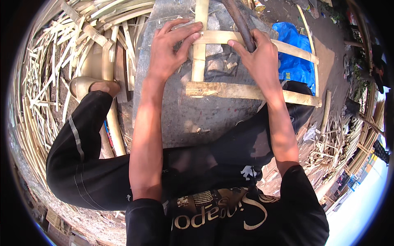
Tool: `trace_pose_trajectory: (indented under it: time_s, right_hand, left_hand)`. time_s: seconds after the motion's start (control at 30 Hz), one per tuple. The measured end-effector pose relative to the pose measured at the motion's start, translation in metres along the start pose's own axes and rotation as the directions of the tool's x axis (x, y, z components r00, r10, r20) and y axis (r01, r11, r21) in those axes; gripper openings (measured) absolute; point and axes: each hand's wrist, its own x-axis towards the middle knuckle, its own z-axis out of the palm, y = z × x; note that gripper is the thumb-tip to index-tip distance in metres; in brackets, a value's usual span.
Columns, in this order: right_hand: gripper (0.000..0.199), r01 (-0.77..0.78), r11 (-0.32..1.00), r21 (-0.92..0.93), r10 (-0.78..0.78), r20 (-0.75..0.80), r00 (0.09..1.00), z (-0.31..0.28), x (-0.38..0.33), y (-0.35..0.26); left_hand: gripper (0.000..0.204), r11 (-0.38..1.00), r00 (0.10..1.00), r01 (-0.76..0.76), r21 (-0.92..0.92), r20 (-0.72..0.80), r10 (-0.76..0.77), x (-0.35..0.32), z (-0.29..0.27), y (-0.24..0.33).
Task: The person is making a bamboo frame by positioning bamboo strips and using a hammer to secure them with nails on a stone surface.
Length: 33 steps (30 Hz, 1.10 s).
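Observation:
My left hand is at the left end of a flat bamboo slat, where it crosses an upright slat. Its thumb and fingertips come together there in a pinch; whatever small thing is between them is too tiny to name. My right hand is closed round a dark rod slanting up out of the picture, so its far end is hidden. The right thumb rests against the crossing slat. Closer to me, a thicker bamboo slat lies across the foot of the upright one, forming part of a frame.
Under the frame is a grey worn board, with my legs around it. A blue plastic sheet lies to the right. Many split bamboo strips are heaped at left, and more scraps litter the right side.

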Motion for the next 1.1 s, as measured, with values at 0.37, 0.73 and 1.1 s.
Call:
trace_pose_trajectory:
  time_s: [0.37,0.73,1.1]
  right_hand:
    - [0.039,0.004,0.999,-0.034,-0.004,-0.002,1.000,0.002,-0.002,-0.002]
    - [0.039,-0.058,0.998,-0.011,0.059,0.079,0.995,-0.004,0.005,-0.004]
    - [0.040,-0.028,0.998,-0.055,0.033,0.085,0.996,-0.003,0.000,-0.009]
  left_hand:
    - [0.034,0.958,0.928,-0.276,0.079,0.281,0.244,0.021,-0.017,-0.017]
    - [0.046,0.809,0.773,-0.561,0.173,0.458,0.439,0.044,-0.010,-0.033]
    - [0.045,0.855,0.772,-0.518,-0.002,0.430,0.468,0.042,-0.003,-0.047]
